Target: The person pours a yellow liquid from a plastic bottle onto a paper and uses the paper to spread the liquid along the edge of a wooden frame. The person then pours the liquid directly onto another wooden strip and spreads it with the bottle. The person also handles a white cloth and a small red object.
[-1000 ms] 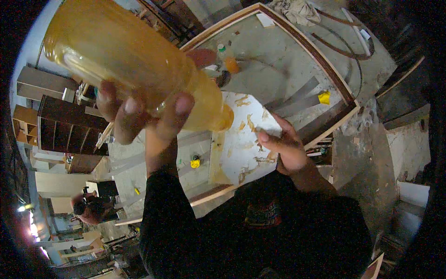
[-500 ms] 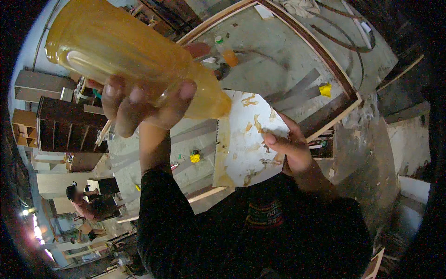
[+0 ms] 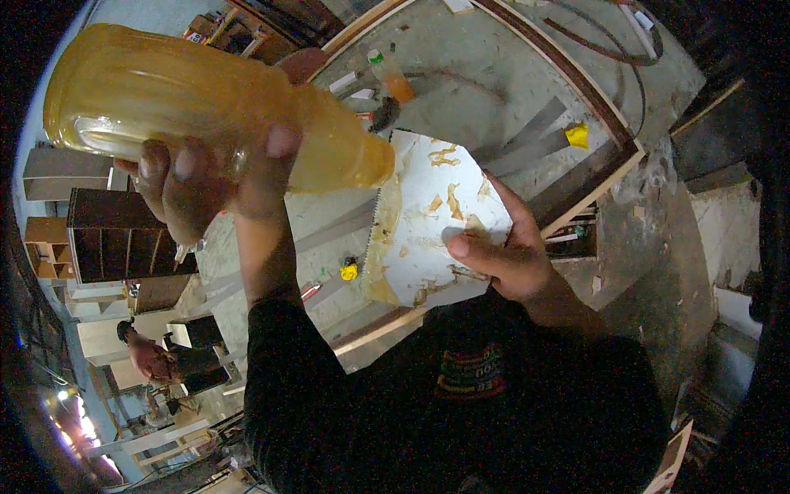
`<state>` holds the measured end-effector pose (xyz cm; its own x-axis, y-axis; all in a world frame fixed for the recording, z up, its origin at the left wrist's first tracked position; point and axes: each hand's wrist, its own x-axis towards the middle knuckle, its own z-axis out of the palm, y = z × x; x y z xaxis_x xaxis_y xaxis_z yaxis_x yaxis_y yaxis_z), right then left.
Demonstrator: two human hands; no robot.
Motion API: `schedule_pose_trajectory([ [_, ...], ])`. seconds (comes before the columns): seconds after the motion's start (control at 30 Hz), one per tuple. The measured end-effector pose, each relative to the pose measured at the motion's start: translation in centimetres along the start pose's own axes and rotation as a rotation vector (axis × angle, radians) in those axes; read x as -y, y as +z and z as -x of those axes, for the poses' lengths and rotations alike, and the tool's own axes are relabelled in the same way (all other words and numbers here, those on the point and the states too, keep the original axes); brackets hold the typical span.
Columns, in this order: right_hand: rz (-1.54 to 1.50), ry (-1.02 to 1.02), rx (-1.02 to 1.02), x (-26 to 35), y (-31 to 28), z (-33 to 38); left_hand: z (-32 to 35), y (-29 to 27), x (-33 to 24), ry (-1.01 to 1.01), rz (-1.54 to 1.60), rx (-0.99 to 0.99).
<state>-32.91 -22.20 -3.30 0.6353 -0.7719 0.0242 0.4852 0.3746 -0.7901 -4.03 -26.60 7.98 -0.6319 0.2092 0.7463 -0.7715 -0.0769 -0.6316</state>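
Right now the left hand (image 3: 210,185) holds a big see-through bottle (image 3: 189,111) full of thick yellow-brown glue. Its fingers (image 3: 280,148) are wrapped tight around the bottle's middle. The bottle is tipped over, high above the worktop (image 3: 494,74), with its narrow end pointing down at a white board (image 3: 428,222).

The right hand (image 3: 506,259) holds that white board by its near edge, thumb on top and the other fingers curled under it. The board is tilted and has brown blobs and streaks of glue on it, with a long wet strip along its left edge.

I think the step in hand is putting glue on the board. The next move seems to call for keeping the bottle's end over the bare white spots and holding the board steady so glue does not run off.

Farther back on the worktop stands a small bottle (image 3: 393,78) with orange stuff inside and a green cap. A yellow lump (image 3: 578,134) sits at the end of a grey strip, and another small yellow thing (image 3: 350,270) lies by the board's left side. Brown shelves (image 3: 115,235) stand at the left, and another person's hand (image 3: 148,358) is low down there.
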Motion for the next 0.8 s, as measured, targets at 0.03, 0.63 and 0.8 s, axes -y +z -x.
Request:
schedule_pose_trajectory([
  [0.03,0.025,-0.016,-0.01,0.0,0.1,0.0,0.1,0.0,0.1,-0.006,-0.003,0.009],
  [0.63,0.038,0.027,0.053,1.3,-0.1,-0.3,-0.1,0.1,1.5,0.126,-0.076,0.086],
  [0.8,0.078,-0.004,0.055,1.6,-0.3,-0.3,0.3,0.2,1.9,0.165,-0.101,0.089],
])
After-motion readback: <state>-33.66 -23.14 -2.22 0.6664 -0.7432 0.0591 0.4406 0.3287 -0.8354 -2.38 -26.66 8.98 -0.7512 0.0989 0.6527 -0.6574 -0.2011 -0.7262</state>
